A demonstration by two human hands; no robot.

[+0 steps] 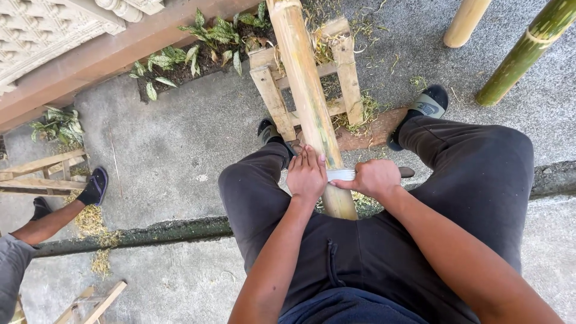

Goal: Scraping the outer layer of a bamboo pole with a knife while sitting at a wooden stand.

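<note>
Head view, looking down: the pale yellow bamboo pole (309, 90) runs from the far centre of the scene toward the person, its near end lying between the knees of the dark grey trousers (372, 240). Its far part rests on a rough wooden slatted frame (345, 60) standing on the grey concrete floor (174, 138).

The left hand (306, 175) lies flat on the left side of the pole, fingers together and pointing away. The right hand (375, 178) is just right of the pole, closed in a fist around the dark handle (407, 172) of a pale blade (342, 174), which lies crosswise on the pole between both hands.

At far right lean a green bamboo pole (525, 54) and a second tan pole (465, 21). Another person's leg with a dark sandal (95, 187) shows at left.
</note>
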